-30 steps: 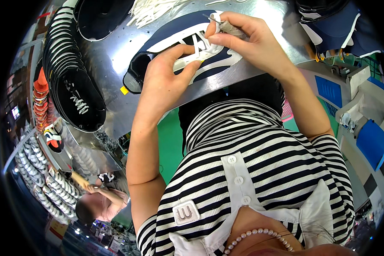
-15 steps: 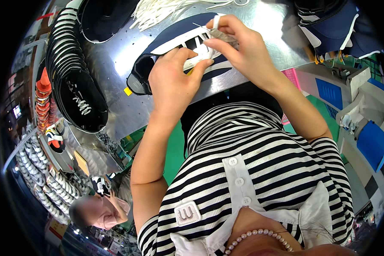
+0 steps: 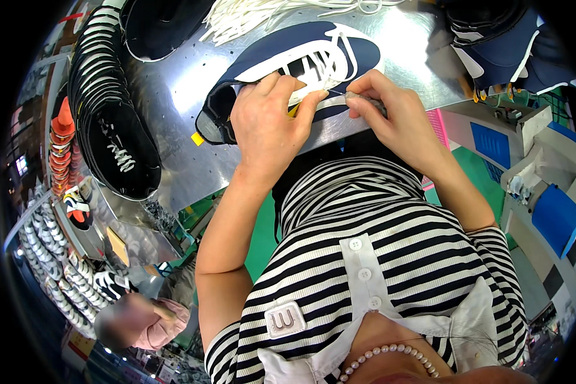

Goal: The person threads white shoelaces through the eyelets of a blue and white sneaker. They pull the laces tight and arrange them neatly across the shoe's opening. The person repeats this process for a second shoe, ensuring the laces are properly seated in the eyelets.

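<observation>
A navy shoe upper (image 3: 262,54) with a white eyelet panel lies on its side on the metal table, its toe pointing right. White lace (image 3: 347,57) is threaded through part of it and loops over the toe side. My left hand (image 3: 269,121) is closed on the near edge of the upper by the eyelets, thumb and forefinger pinching it. My right hand (image 3: 393,115) grips a thin hooked lacing tool by its greyish handle (image 3: 369,102). The tool's slim metal shaft points left toward my left thumb; its tip is hidden there.
A long stack of nested black uppers (image 3: 125,150) lines the left side of the metal table (image 3: 179,153). Loose white laces (image 3: 249,19) lie at the back. More navy uppers (image 3: 502,57) are piled at the far right. Another person (image 3: 153,320) sits at the lower left.
My right hand has moved down and right from above the eyelets to the near edge, still with the tool. The lace it held now lies looped on the upper. My left hand stays put.
</observation>
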A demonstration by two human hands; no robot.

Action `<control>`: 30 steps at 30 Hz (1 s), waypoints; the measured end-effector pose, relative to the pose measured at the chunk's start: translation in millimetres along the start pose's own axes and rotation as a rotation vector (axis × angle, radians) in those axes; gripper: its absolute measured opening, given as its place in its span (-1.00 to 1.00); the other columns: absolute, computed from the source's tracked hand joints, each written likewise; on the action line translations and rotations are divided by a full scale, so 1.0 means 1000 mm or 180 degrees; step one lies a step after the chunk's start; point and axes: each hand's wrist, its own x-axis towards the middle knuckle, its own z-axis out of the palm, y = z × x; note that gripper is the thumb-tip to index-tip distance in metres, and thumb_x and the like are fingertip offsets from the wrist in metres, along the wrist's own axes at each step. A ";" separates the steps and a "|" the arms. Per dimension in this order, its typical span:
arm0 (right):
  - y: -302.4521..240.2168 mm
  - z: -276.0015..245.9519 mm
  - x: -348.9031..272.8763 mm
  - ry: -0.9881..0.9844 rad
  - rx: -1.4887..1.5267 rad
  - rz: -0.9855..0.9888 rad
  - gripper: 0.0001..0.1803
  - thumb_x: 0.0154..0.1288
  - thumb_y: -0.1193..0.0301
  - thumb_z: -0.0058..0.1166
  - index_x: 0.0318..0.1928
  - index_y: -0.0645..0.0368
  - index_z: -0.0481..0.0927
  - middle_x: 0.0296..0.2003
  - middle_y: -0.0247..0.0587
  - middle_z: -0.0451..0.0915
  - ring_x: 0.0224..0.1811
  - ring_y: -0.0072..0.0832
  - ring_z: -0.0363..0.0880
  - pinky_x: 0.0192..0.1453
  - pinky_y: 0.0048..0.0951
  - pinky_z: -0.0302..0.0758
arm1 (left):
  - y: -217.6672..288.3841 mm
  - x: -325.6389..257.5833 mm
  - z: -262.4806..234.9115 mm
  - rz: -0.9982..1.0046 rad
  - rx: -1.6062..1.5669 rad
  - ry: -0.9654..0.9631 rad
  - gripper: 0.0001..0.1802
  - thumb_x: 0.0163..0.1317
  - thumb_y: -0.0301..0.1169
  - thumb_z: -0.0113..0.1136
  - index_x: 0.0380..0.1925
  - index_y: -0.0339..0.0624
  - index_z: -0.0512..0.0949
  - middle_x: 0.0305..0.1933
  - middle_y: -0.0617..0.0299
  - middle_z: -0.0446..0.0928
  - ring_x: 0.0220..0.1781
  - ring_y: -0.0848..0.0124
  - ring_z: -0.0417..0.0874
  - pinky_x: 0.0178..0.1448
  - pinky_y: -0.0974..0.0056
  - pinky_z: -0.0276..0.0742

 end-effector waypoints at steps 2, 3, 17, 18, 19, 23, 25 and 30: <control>-0.001 -0.001 0.002 -0.0098 -0.0017 0.0055 -0.80 0.39 0.38 0.09 -0.12 0.25 0.49 -0.45 -0.11 0.68 -0.40 -0.19 0.69 -0.31 -0.30 0.53 | -0.001 0.000 0.000 0.0001 -0.0178 -0.0070 -0.70 -0.01 -0.26 0.51 -0.48 -0.24 0.62 -0.51 0.17 0.51 -0.49 0.22 0.51 -0.39 0.19 0.38; -0.001 -0.001 0.004 -0.0161 -0.0069 0.0045 -0.80 0.38 0.37 0.09 -0.12 0.26 0.49 -0.45 -0.11 0.68 -0.39 -0.18 0.69 -0.31 -0.29 0.53 | -0.002 0.000 -0.001 0.0008 -0.0340 -0.0132 -0.71 -0.01 -0.29 0.51 -0.48 -0.25 0.62 -0.51 0.17 0.50 -0.49 0.22 0.50 -0.39 0.19 0.37; -0.017 -0.050 0.008 0.0233 -0.0629 -0.0120 -0.82 0.28 0.57 0.14 -0.09 0.24 0.59 -0.31 -0.27 0.68 -0.29 -0.53 0.68 -0.21 -0.52 0.56 | -0.001 -0.033 -0.013 0.0718 -0.0018 0.0180 -0.81 -0.03 -0.49 0.46 -0.42 -0.21 0.62 -0.54 0.21 0.41 -0.51 0.26 0.45 -0.43 0.20 0.33; -0.027 -0.035 0.010 0.0059 -0.0546 -0.0757 -0.79 0.24 0.53 0.15 -0.09 0.19 0.59 -0.36 -0.23 0.68 -0.36 -0.40 0.67 -0.29 -0.44 0.56 | 0.000 -0.034 -0.011 0.0784 0.0057 0.0268 -0.82 -0.03 -0.47 0.45 -0.42 -0.19 0.62 -0.54 0.23 0.41 -0.50 0.27 0.46 -0.43 0.22 0.34; -0.036 -0.016 0.012 -0.0103 -0.0460 -0.1380 -0.76 0.20 0.49 0.16 -0.09 0.15 0.59 -0.40 -0.18 0.67 -0.44 -0.26 0.66 -0.36 -0.36 0.55 | 0.001 -0.035 -0.008 0.0867 0.0122 0.0345 -0.82 -0.04 -0.45 0.44 -0.42 -0.16 0.62 -0.53 0.25 0.40 -0.49 0.29 0.46 -0.44 0.23 0.36; -0.034 0.016 0.024 0.0005 -0.1989 -0.1675 -0.82 0.06 0.46 0.21 -0.34 0.16 0.48 -0.48 -0.21 0.62 -0.45 -0.18 0.65 -0.45 -0.25 0.50 | -0.007 -0.040 -0.010 0.0947 0.0429 0.0442 -0.82 -0.04 -0.43 0.42 -0.41 -0.14 0.63 -0.54 0.27 0.37 -0.49 0.32 0.45 -0.46 0.27 0.36; -0.033 0.017 0.027 -0.0171 -0.2020 -0.1447 -0.82 0.06 0.45 0.22 -0.32 0.17 0.51 -0.47 -0.21 0.63 -0.42 -0.17 0.66 -0.41 -0.23 0.51 | -0.003 -0.038 -0.009 0.1049 0.0293 0.0471 -0.80 -0.06 -0.53 0.44 -0.41 -0.20 0.61 -0.55 0.21 0.36 -0.52 0.27 0.41 -0.47 0.24 0.34; -0.027 0.008 0.052 -0.0866 -0.0652 -0.0388 -0.80 0.14 0.40 0.19 -0.20 0.14 0.64 -0.34 -0.16 0.69 -0.26 -0.18 0.67 -0.18 -0.19 0.54 | -0.010 -0.036 -0.008 0.1125 0.0070 0.0369 -0.80 -0.06 -0.52 0.45 -0.41 -0.21 0.60 -0.55 0.21 0.36 -0.51 0.26 0.43 -0.47 0.24 0.34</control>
